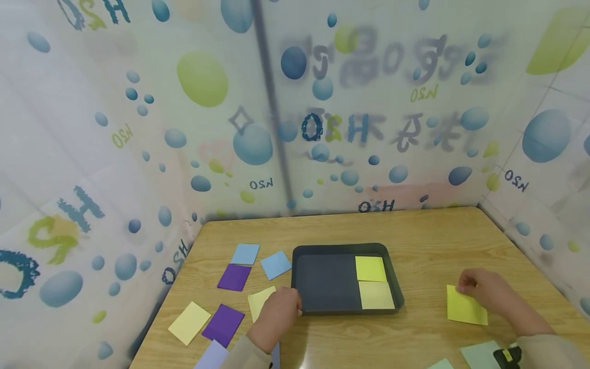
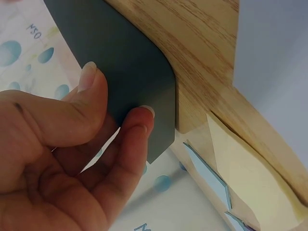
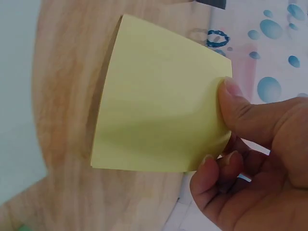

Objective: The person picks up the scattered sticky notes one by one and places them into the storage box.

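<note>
A yellow sticky note (image 3: 159, 101) is pinched along one edge by my right hand (image 1: 488, 292), with the thumb lying on its face. It is over the right side of the table, one edge tilted up from the wood in the right wrist view. My left hand (image 1: 278, 312) is at the near left corner of a dark grey tray (image 1: 324, 282), fingers loosely bent and fingertips right at its outer wall (image 2: 154, 82). Inside the tray's right side lie a bright yellow note (image 1: 370, 269) and a paler yellow one (image 1: 375, 295), one behind the other.
Left of the tray lie blue notes (image 1: 245, 254), purple notes (image 1: 234, 277), pale yellow notes (image 1: 189, 323) and a lavender note (image 1: 212, 355). Pale green notes (image 1: 479, 354) lie at the front right. A patterned curtain (image 1: 295, 102) surrounds the wooden table (image 1: 433, 241).
</note>
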`<state>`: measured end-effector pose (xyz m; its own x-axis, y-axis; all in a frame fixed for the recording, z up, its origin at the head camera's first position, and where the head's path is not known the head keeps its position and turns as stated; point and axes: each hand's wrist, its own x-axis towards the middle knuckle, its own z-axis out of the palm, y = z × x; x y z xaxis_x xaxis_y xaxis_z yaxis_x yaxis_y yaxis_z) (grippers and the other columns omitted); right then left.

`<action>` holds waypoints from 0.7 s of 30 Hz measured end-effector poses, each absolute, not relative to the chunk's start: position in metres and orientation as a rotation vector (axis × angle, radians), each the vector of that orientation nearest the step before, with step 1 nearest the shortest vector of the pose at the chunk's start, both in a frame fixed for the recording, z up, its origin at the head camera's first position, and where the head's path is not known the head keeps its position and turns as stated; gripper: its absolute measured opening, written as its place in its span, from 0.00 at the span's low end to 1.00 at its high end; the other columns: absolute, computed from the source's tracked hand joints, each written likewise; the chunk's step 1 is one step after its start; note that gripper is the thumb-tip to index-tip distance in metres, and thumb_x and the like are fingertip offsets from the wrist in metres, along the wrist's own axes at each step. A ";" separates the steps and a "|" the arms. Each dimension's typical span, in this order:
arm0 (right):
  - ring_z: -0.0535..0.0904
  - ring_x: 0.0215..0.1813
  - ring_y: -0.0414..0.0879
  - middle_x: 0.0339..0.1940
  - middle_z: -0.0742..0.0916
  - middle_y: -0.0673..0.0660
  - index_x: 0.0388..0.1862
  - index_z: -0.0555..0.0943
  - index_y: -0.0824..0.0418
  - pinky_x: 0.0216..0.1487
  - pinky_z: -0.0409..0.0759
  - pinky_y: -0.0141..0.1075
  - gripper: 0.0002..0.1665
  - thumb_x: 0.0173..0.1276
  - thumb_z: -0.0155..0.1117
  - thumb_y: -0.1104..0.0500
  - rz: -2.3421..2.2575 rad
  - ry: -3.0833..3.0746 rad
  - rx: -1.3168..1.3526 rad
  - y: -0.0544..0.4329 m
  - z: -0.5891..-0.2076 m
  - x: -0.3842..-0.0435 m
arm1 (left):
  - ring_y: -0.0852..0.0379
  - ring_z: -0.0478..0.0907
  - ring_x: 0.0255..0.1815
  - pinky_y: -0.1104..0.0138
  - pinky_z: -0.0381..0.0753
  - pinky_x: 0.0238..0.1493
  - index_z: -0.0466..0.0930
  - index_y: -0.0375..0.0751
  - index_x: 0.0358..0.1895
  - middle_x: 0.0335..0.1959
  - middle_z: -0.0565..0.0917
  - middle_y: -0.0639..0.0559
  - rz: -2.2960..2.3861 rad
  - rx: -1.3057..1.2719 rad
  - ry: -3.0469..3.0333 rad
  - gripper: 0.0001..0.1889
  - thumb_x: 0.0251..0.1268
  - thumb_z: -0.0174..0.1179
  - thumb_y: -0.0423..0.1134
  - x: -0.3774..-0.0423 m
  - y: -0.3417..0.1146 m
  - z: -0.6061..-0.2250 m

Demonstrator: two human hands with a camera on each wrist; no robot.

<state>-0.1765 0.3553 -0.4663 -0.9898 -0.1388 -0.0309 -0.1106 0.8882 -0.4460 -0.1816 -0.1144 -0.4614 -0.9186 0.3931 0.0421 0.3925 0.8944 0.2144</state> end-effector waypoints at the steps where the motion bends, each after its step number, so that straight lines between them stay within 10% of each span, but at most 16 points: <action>1: 0.68 0.29 0.40 0.28 0.80 0.48 0.30 0.79 0.58 0.30 0.68 0.33 0.07 0.70 0.64 0.62 -0.703 2.995 -0.201 0.354 -0.464 -0.177 | 0.57 0.85 0.29 0.68 0.81 0.27 0.89 0.43 0.24 0.25 0.88 0.54 0.344 0.631 3.053 0.05 0.52 0.75 0.31 -0.182 -0.114 -0.461; 21: 0.68 0.31 0.43 0.29 0.80 0.50 0.33 0.79 0.60 0.30 0.66 0.34 0.06 0.73 0.62 0.62 -0.753 3.008 -0.201 0.323 -0.435 -0.185 | 0.58 0.85 0.28 0.69 0.81 0.27 0.90 0.43 0.25 0.26 0.88 0.54 0.367 0.620 3.018 0.05 0.53 0.75 0.31 -0.182 -0.115 -0.461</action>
